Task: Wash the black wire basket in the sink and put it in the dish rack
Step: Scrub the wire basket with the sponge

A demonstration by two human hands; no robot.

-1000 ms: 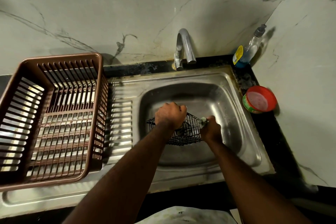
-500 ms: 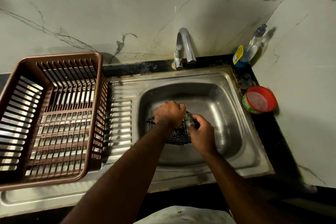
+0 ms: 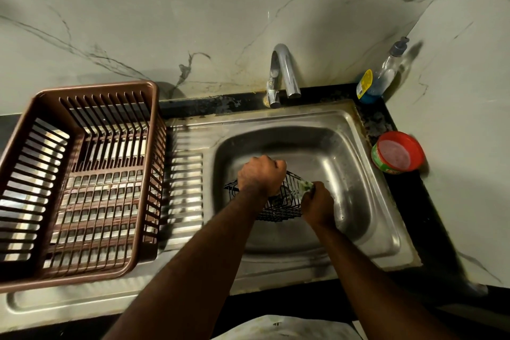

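Note:
The black wire basket lies in the steel sink, low in the bowl. My left hand grips its far rim with curled fingers and covers much of it. My right hand pinches a small green scrub pad against the basket's right end. The brown plastic dish rack stands on the drainboard to the left, with nothing in it.
A chrome tap rises behind the sink, with no water visible. At the back right corner stands a dish-soap bottle, and a round red tub of dish paste sits on the black counter beside the sink. Marble walls close the back and right.
My right hand slid in over the basket half a second ago and has now moved back out to its right end with the pad. My left hand keeps its grip.

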